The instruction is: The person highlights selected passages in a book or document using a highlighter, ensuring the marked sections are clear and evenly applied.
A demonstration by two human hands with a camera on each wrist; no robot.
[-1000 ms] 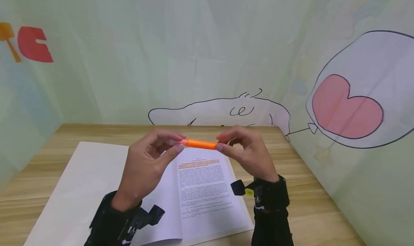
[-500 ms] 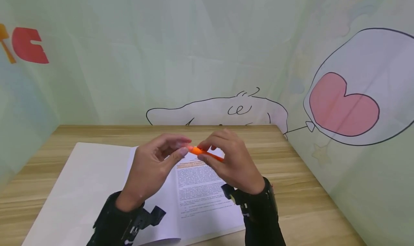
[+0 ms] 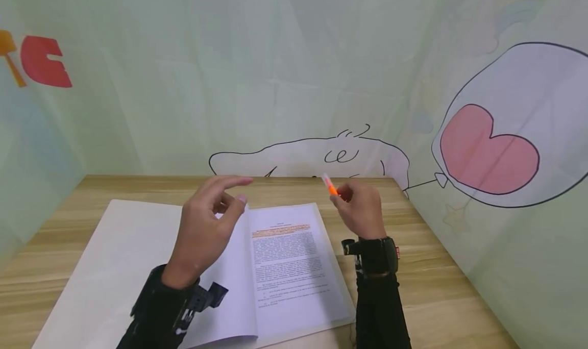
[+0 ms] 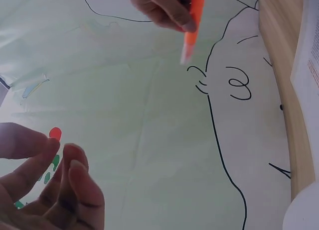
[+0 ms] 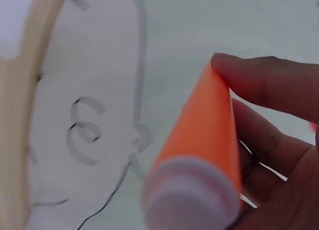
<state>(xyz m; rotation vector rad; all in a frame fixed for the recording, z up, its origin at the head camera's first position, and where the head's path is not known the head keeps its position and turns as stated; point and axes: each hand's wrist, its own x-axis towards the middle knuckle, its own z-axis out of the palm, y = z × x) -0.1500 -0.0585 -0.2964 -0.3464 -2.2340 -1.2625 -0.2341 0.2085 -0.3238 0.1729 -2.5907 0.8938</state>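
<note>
My right hand (image 3: 364,209) pinches an orange highlighter (image 3: 330,185) between thumb and fingers, above the far right part of the desk. Its pale end points up and to the left in the head view. Close up in the right wrist view, the orange barrel (image 5: 202,123) ends in a whitish round end toward the camera. My left hand (image 3: 205,231) hovers over the open book (image 3: 294,313), fingers loosely bent and holding nothing. Orange highlighting marks several lines near the top of the printed right page (image 3: 287,257).
The book lies on a wooden desk (image 3: 441,288), its white left side (image 3: 119,257) spread wide. Pale green fabric walls (image 3: 275,73) with cartoon drawings, including a balloon with a pink heart (image 3: 491,150), stand behind and at both sides.
Both hands were at the highlighter before; my left hand has let go of it. My right hand has carried it away to the right and turned its pale end upward.
</note>
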